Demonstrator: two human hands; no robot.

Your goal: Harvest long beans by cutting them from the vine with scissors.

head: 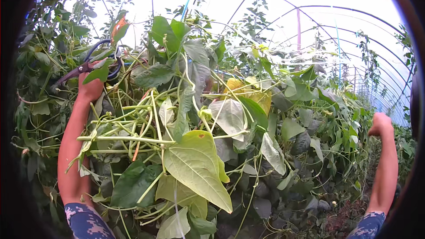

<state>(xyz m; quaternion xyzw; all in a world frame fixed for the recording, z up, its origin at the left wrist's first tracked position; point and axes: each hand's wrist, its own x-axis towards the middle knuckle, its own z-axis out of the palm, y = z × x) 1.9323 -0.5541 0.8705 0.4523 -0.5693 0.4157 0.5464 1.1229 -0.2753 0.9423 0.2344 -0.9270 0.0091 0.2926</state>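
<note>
Dark-handled scissors (pixel 87 67) with loop handles lie across my left hand (pixel 90 86) at the upper left, blades pointing down and left. The fingers are partly covered by a green leaf, and the hand is closed on the scissors. My right hand (pixel 381 124) is raised at the far right in front of the vines, its fingers curled; whether it holds anything cannot be made out. Between the arms hangs a thick tangle of climbing bean-like vines, with cut-looking leafless stalks (pixel 129 138) and a large yellow-green leaf (pixel 198 167) at the front.
The dense foliage (pixel 298 159) forms a wall from left to right. Above it arch the metal hoops (pixel 332 6) of a greenhouse tunnel. A light blue string (pixel 338 49) hangs at the right, and yellowed leaves (pixel 259 98) sit mid-vine.
</note>
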